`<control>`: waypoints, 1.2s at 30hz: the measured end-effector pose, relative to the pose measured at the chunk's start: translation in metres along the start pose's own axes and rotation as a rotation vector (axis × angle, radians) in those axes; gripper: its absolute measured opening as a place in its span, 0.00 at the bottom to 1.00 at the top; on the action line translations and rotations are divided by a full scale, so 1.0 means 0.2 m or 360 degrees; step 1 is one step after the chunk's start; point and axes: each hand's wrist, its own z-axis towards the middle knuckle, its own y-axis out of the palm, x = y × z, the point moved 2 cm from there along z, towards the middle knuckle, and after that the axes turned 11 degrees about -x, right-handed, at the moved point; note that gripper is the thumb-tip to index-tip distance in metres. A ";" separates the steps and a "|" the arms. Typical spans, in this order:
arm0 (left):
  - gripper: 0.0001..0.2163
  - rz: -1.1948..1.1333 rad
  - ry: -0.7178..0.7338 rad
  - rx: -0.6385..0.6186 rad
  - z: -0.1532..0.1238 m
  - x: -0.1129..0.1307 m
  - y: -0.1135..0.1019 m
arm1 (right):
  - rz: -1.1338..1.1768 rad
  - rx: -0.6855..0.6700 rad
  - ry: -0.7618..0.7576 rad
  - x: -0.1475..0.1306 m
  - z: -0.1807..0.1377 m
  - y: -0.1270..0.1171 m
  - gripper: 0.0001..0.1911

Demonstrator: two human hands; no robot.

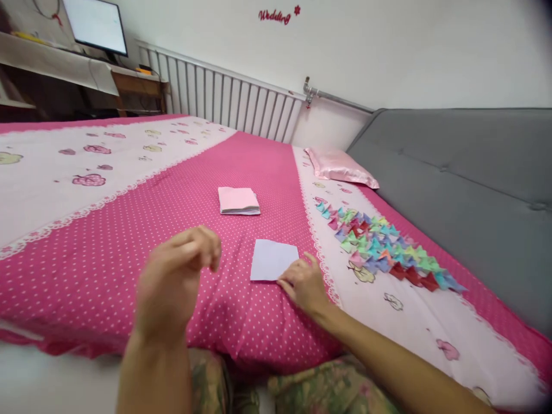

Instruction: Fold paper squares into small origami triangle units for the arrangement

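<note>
A pale lavender square sheet of paper (272, 260) lies on the pink dotted bedspread in front of me. My right hand (304, 282) has its thumb and index finger pinched at the sheet's lower right corner. To the left of the paper, my left hand (179, 270) is raised above the bed, slightly blurred, its fingers curled in and nothing visible in them. Beyond the sheet rests a stack of square papers (238, 200) with a pink one on top. Several rows of small folded paper pieces (379, 241) in many colours stand to the right.
The bedspread (259, 155) has pink and white bands. A grey padded headboard (457, 167) rises on the right, near a pink pillow (340, 167). A white radiator (215, 92) runs along the wall. A monitor (97, 26) stands on a desk at the far left.
</note>
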 end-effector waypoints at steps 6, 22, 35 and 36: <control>0.11 0.1125 -0.0038 -0.0301 0.11 -0.44 0.23 | 0.0369 -0.0070 0.0240 0.02 -0.05 -0.07 0.18; 0.26 0.2286 -0.0255 -0.1196 0.03 -0.87 0.39 | 0.0653 -0.0250 0.0348 0.05 0.25 0.29 0.32; 0.24 0.2346 -0.0407 -0.0991 0.11 -0.89 0.27 | 0.0241 -0.0419 0.0603 0.20 0.17 0.29 0.33; 0.24 0.2357 -0.0427 -0.0959 0.12 -0.88 0.25 | 0.0230 -0.0401 0.0610 0.22 0.17 0.29 0.34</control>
